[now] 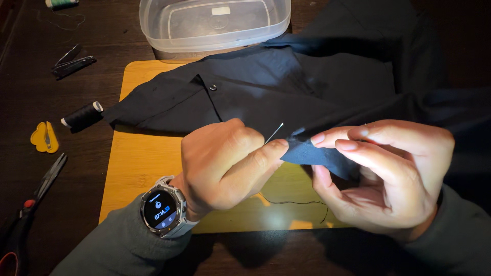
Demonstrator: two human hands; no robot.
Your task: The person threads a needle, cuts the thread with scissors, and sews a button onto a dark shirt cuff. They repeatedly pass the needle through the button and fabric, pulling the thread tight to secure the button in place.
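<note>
Now, sewing in progress. Left hand point(225, 166): thumb and forefinger pressed together on a needle point(274, 133), its bright tip slanting up and right, free of the cloth. Right hand point(386, 176): fingertips pinching a folded corner of the dark shirt point(286, 87), other fingers loosely curled beneath. Corner is held up off the yellow board point(138, 163); rest of shirt lies across board and table, one button point(213, 87) showing. Dark thread point(294, 202) trails slack over the board under the hands.

Judgement: to do it well, keep the fold taut, steer the point away from the right fingertips, pull along the needle's line, watch the slack for snags.

Room: open board below left wrist; clear plastic tub point(215, 23) sits well behind. Black spool point(82, 115), yellow cutter point(45, 137), scissors point(36, 197) lie left, apart from the hands
</note>
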